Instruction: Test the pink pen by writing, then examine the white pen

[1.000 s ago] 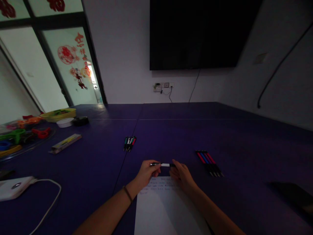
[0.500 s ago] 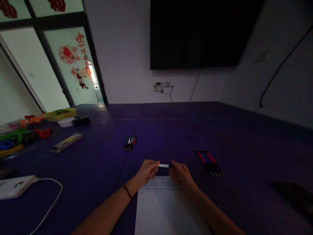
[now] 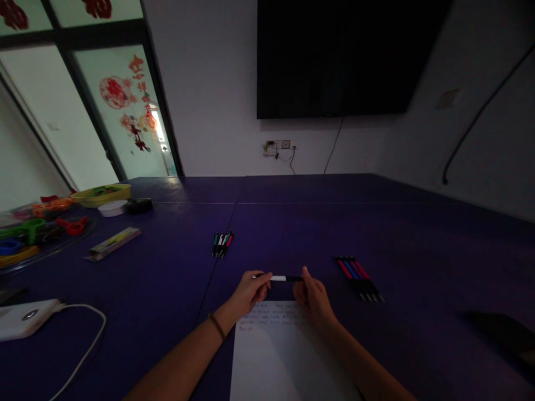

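A white-and-black pen [image 3: 278, 278] lies level between my two hands, above the top edge of a sheet of paper [image 3: 284, 356] with handwritten lines. My left hand [image 3: 251, 292] pinches its left part, and the silvery end sticks out past the thumb. At the dark right end, my right hand [image 3: 312, 295] closes its thumb and fingers on the pen. Off to the right, several pens [image 3: 358, 278] with pink, blue and purple barrels lie side by side. Beyond my left hand is a smaller bunch of pens [image 3: 223, 244] in green, white and pink.
On the purple table [image 3: 292, 228], a long thin box [image 3: 115, 243] lies at the left. Behind it are a yellow basket [image 3: 102, 195], a roll of black tape [image 3: 140, 206] and coloured tools [image 3: 31, 229]. A white device [image 3: 29, 318] with a cable sits near left; a dark object [image 3: 501, 334] lies right.
My right hand has shifted a little to the right along the pen, so more of its dark part shows. The pen has risen slightly.
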`<state>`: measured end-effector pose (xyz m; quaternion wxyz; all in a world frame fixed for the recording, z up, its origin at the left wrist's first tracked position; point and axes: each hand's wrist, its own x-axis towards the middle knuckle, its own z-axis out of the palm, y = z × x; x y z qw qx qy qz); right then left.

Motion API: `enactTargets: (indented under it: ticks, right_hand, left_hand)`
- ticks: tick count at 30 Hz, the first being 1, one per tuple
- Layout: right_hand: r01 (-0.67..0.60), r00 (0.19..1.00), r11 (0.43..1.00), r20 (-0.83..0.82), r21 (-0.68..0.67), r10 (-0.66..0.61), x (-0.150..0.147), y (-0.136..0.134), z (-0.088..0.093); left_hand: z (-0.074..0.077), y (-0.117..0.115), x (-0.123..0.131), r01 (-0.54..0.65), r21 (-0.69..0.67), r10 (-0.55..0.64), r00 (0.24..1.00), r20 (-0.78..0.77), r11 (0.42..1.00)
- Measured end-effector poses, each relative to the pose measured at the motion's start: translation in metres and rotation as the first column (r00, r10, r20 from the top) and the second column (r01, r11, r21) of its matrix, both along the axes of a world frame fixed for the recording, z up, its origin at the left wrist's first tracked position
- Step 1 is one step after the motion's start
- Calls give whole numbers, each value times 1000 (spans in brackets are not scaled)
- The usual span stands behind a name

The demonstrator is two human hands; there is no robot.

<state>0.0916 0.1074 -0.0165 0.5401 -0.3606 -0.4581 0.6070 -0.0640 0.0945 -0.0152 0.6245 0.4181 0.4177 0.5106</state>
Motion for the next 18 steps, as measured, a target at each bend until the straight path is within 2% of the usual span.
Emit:
enactTargets:
  ticks: [5,11,18]
  right_hand:
    - [34,997,999,66,-14,-33,-1,0,0]
    - [17,997,999,79,-44,-14,0,5,-8]
    - [-19,985,994,171,103,1,-3,1,-5]
  left_hand:
    - [1,-1,1,-84,9,83,992,92,996]
    - [0,1,-1,-107,-28,111,967,228,994]
    - [1,3,0,-295,-104,312,917,248,950]
